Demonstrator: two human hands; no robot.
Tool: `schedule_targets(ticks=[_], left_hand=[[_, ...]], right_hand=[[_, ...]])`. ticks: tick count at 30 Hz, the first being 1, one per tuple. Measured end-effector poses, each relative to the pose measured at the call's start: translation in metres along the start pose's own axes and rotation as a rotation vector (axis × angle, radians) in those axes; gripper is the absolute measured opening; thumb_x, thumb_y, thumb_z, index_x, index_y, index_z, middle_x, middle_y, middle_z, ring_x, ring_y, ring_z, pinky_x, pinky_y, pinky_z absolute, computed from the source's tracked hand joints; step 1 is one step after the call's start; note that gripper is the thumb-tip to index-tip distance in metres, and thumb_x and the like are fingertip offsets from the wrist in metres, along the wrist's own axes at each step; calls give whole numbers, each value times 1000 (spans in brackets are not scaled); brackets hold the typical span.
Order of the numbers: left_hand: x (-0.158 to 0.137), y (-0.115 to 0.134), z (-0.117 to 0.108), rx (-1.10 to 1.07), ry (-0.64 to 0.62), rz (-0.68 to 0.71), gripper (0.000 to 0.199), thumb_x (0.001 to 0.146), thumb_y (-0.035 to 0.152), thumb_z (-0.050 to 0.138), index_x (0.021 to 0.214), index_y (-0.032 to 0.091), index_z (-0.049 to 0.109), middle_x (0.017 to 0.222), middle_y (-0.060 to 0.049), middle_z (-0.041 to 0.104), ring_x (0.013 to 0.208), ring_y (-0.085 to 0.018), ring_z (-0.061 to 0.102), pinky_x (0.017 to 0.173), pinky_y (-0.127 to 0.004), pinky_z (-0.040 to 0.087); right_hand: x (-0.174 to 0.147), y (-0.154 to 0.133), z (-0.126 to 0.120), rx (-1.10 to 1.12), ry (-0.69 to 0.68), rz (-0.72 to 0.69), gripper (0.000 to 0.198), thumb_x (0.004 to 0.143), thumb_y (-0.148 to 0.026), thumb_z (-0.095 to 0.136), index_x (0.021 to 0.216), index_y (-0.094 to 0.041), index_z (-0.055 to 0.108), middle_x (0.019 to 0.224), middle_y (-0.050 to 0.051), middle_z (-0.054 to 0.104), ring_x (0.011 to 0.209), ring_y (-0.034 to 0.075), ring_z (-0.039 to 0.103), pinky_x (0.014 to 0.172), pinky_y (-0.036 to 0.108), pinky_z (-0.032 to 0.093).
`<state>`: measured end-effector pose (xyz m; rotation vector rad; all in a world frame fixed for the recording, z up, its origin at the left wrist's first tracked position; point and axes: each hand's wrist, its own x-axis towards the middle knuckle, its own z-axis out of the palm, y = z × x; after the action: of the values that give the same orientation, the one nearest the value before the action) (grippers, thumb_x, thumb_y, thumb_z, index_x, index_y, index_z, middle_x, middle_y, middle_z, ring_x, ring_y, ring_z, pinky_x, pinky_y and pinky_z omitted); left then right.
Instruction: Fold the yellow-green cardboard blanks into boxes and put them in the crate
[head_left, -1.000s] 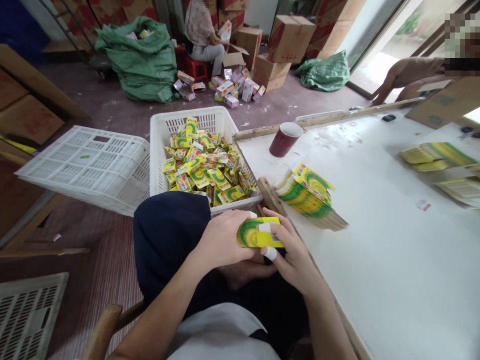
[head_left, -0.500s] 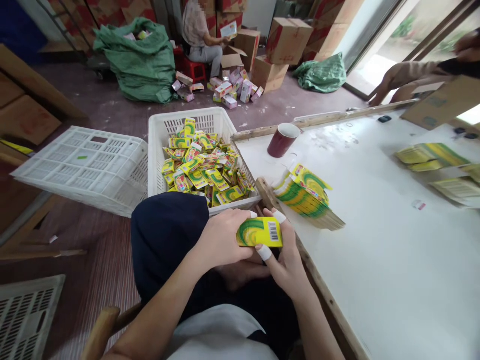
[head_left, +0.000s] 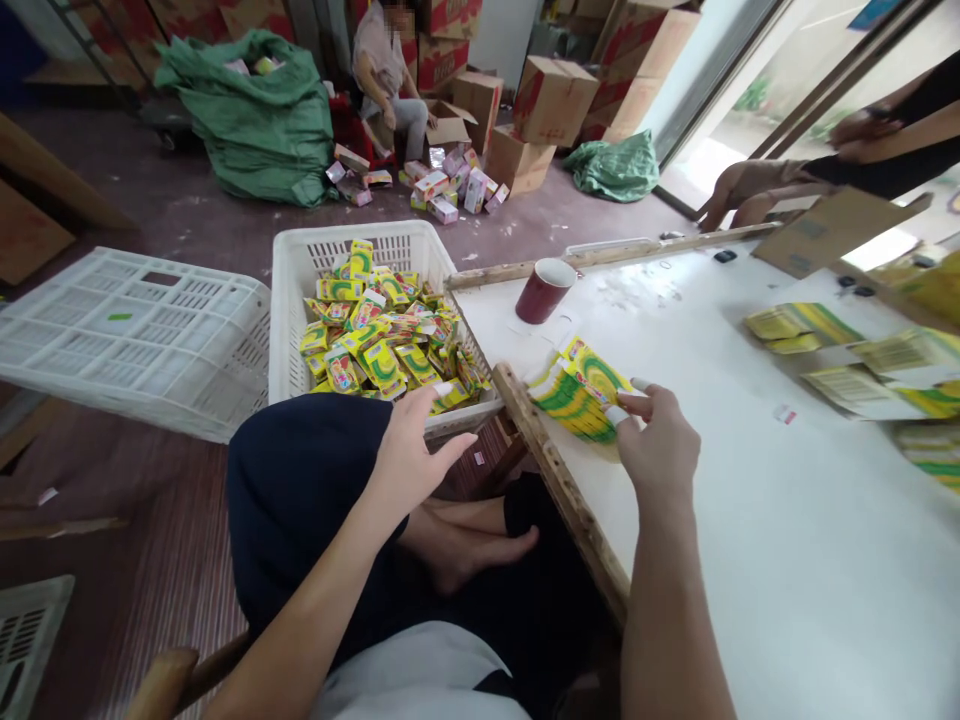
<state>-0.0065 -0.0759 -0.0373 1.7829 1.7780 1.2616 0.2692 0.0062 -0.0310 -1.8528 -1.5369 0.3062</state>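
Note:
My left hand (head_left: 409, 455) hangs over my knee by the near rim of a white plastic crate (head_left: 281, 330), fingers apart and holding nothing. Inside the crate lies a heap of small yellow-and-green boxes (head_left: 382, 365). My right hand (head_left: 660, 440), with white wraps on thumb and fingertips, pinches the near end of the top flat carton (head_left: 596, 370). That carton lies on a fanned stack of flat yellow-and-green cartons (head_left: 566, 408) at the table's left edge. The hand partly covers the stack's near end.
A dark red mug (head_left: 545, 292) stands behind the stack on the white table (head_left: 750, 540), which has a wooden rim. More flat cartons (head_left: 802, 325) lie to the right. An upturned white crate (head_left: 127, 330) is at left. Two people sit farther back, near cardboard boxes (head_left: 555, 100).
The small yellow box held between both hands is gone from them. My left hand has moved left toward the crate and opened; my right hand has reached right and up to the stack.

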Motion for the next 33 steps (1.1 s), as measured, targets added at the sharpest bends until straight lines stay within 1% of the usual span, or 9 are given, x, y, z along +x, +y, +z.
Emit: schedule_targets(ticks=[5,14,18,21,23,24,27,30,33], left_hand=[[-9,5,5,-103,-152,-94,38,80,35,70,112,15,62,114,-14,69,107,-28,64,95,-44,51],[-17,8,8,-278,-247,-172,28,77,30,71,103,19,66,111,-10,72,109,-27,65,100,-45,48],[-20,11,16,-451,-325,-257,44,69,33,78,108,19,65,116,-11,70,111,-28,64,101,-46,47],[-22,19,31,-761,-302,-328,64,64,49,80,117,18,61,122,-13,67,114,-30,63,96,-44,52],[-23,26,39,-924,-207,-384,57,79,59,61,118,18,63,116,-12,70,111,-29,65,95,-45,53],[-24,28,41,-947,-153,-395,52,88,59,48,116,18,65,110,-12,72,108,-28,66,95,-46,53],[-25,30,37,-780,-73,-211,42,96,46,39,116,23,68,105,-10,74,108,-27,67,100,-46,51],[-27,21,30,-584,-23,62,39,95,42,43,123,27,65,116,-8,72,111,-27,66,101,-44,52],[-30,10,31,-485,14,204,42,96,43,42,129,27,61,124,-9,69,115,-27,64,100,-41,53]], right_hand=[[-5,-3,2,31,21,-10,46,71,-32,62,115,-20,55,95,8,71,86,26,66,84,47,51],[0,-11,-8,196,79,66,54,59,-24,69,109,-20,49,83,1,63,71,21,64,77,43,54],[-21,-25,-12,409,115,37,55,57,-22,73,106,-23,48,81,-2,61,71,19,64,72,37,54],[-59,-51,-3,617,-99,-14,40,61,-23,75,92,-24,49,80,-3,61,66,15,62,64,30,52],[-86,-69,9,803,-424,-11,34,63,-22,76,84,-23,50,76,-4,59,61,12,59,59,26,51],[-98,-75,16,901,-508,36,35,65,-21,76,88,-23,50,77,-5,58,62,11,58,59,26,51],[-118,-82,34,1083,-490,155,41,64,-21,78,96,-24,51,74,-7,55,65,11,56,61,24,50],[-124,-81,44,1040,-422,150,40,66,-20,76,96,-24,51,73,-6,58,67,12,58,62,24,50],[-126,-81,47,949,-410,106,41,70,-19,71,104,-24,49,72,-5,60,66,13,59,60,25,49]])
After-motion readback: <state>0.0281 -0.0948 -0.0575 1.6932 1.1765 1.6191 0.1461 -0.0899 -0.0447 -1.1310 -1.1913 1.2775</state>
